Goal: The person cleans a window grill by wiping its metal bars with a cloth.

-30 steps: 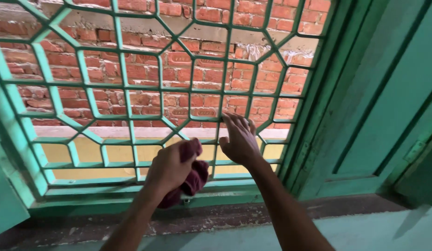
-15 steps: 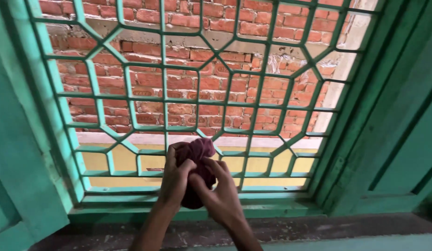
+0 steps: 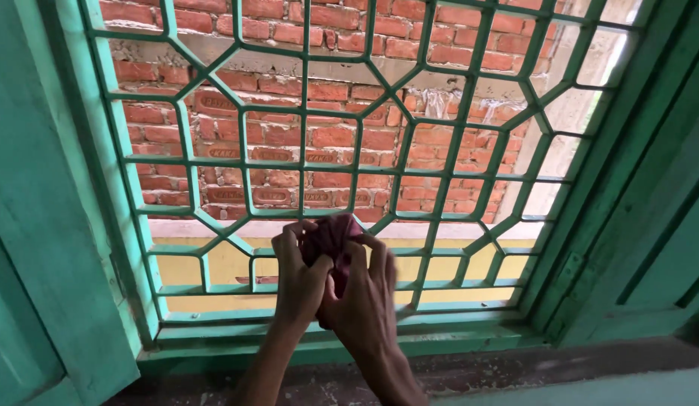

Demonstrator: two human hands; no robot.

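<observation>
A bunched dark red cloth (image 3: 331, 234) is held between both my hands in front of the lower middle of a green metal window grille (image 3: 379, 169). My left hand (image 3: 298, 274) grips the cloth from the left, its fingers curled over the top. My right hand (image 3: 364, 293) presses on the cloth from the right and front, and covers its lower part. Both hands are close to the grille's lower bars, just above the green window frame bottom (image 3: 440, 331).
A red brick wall (image 3: 327, 135) stands outside beyond the grille. Green wooden shutters flank the window, one on the left (image 3: 41, 248) and one on the right (image 3: 665, 225). A dusty dark sill (image 3: 515, 368) runs below the frame.
A second ago my right hand was spread on the grille, apart from the cloth; it came over to the cloth. Both hands have risen slightly with it, and the view shifted right.
</observation>
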